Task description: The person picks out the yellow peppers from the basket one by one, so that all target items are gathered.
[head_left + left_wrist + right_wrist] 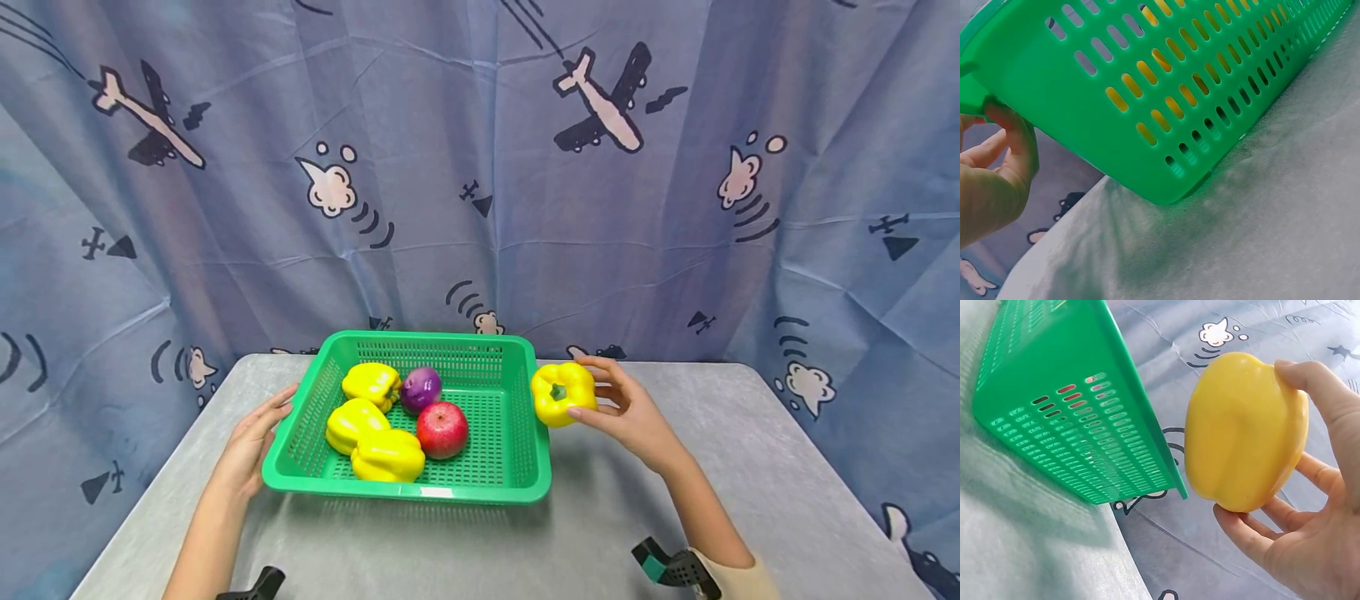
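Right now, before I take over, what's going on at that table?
A person is handling produce. Their left hand grips the green basket at its left side, while their right hand holds a yellow pepper up beside the right rim, not yet inside. Three other yellow peppers, a red fruit and a round purple item lie in the basket.

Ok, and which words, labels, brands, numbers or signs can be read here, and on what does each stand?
No readable text anywhere.
Curtain: only drawings, such as planes.
Basket: a pale patch on the front rim, no letters legible.
Held pepper: no lettering visible.
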